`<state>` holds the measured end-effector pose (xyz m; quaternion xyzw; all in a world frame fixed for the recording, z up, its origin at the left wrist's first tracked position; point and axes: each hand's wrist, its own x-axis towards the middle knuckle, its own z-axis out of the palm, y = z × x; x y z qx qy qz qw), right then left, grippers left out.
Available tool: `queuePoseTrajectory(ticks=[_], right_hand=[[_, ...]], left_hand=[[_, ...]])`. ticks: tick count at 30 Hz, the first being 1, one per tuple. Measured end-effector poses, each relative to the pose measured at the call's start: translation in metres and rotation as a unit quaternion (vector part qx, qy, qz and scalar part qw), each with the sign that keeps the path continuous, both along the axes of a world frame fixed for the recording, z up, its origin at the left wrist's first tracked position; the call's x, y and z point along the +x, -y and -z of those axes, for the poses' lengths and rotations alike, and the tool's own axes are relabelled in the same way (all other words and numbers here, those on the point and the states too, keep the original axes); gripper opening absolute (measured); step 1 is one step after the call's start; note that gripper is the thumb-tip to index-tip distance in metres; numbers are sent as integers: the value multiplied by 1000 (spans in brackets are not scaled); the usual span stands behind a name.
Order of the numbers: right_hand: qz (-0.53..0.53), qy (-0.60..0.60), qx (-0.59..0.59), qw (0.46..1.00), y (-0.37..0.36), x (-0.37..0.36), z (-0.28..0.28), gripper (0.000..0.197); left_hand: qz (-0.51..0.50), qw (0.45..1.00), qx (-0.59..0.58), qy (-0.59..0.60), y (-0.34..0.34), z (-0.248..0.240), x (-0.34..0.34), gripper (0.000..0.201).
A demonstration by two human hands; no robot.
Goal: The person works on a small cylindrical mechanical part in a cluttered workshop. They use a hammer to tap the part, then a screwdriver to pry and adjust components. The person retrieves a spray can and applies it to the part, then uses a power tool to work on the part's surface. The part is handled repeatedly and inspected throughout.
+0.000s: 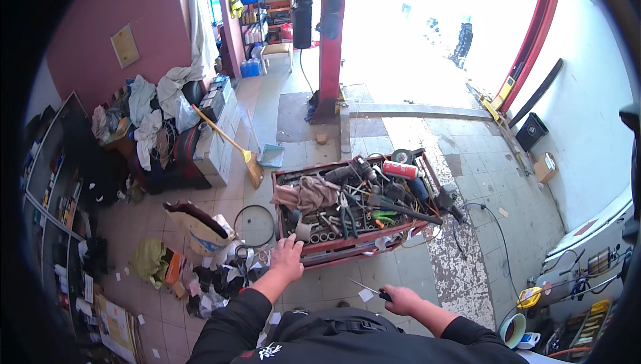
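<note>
My right hand (400, 300) is closed around the dark handle of a screwdriver (364, 286), whose thin metal shaft points left and away from me. My left hand (287, 258) reaches out with its fingers spread, at the near left corner of a red tool cart (314, 257). Whether its fingertips touch the cart's edge I cannot tell. Just beyond those fingers, in the cart's top, are a roll of tape (302, 232) and several sockets (323, 236). Pliers (347, 216), a crumpled brown rag (306, 194) and a red and white can (400, 169) lie farther in.
Left of the cart, a black ring (254, 226) and a heap of litter (212, 290) are on the tiled floor. A broom (254, 169) and a blue dustpan (272, 156) stand behind. A dark cable (502, 237) runs along the right. A red lift post (332, 44) rises beyond.
</note>
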<state>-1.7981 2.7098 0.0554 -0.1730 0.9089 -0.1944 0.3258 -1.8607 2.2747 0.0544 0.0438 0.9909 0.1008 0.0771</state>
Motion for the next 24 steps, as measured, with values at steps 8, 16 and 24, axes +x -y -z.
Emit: queuePoseTrajectory(ticks=[8,16,24], right_hand=[[118,-18,-91,989,43,-19,-4,53],[237,-34,-95,966,69,-24,-1,54],[291,-57,-162,941,94,-57,-6,46]], left_hand=[[143,970,-153,122,-9,-17,-123,91],[289,936,-183,86,27,17,-180,74],[274,940,-146,141,25,1,-198,66]])
